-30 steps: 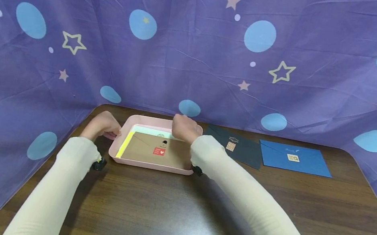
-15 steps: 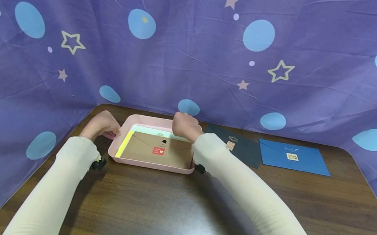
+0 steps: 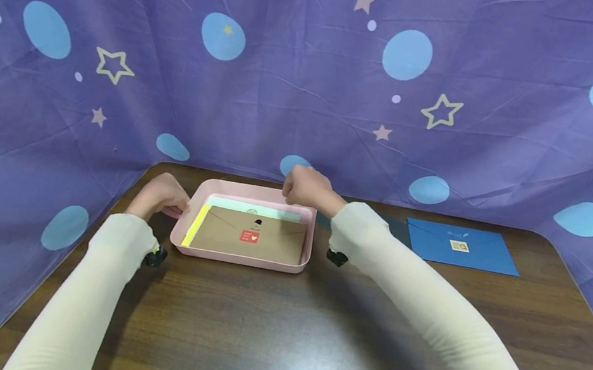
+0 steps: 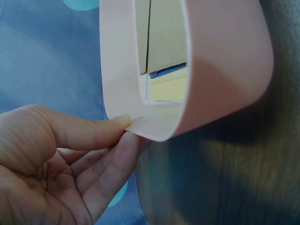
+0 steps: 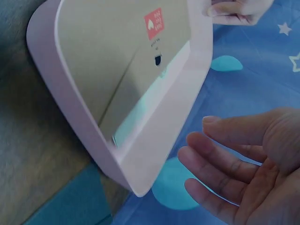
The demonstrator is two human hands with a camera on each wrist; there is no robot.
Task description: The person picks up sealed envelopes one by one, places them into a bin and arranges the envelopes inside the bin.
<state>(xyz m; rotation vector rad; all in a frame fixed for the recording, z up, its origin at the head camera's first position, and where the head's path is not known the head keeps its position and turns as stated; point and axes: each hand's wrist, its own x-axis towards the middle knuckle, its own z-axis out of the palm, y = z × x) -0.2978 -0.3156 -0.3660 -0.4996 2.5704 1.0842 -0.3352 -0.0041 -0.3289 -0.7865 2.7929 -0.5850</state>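
A pink tray (image 3: 239,260) stands at the back of the wooden table, holding a stack of envelopes. On top lies a brown envelope (image 3: 279,243) with a red heart sticker; a pale mint envelope (image 3: 233,205) and a yellow edge (image 3: 196,227) show beneath it. My left hand (image 3: 164,194) pinches the tray's left end between thumb and fingers, as the left wrist view confirms. Over the tray's back right corner hovers my right hand (image 3: 309,188); in the right wrist view its fingers (image 5: 215,164) are loosely bent, apart from the tray, with nothing between them.
Right of the tray lies a dark envelope (image 3: 400,229), mostly hidden behind the right sleeve. Beside it a blue envelope (image 3: 428,246) with a pale sticker lies flat. A purple patterned curtain (image 3: 311,85) hangs along the table's back edge.
My right hand has lifted up and to the right out of the tray, uncovering the right ends of the mint and brown envelopes. My left hand stays on the tray's end.
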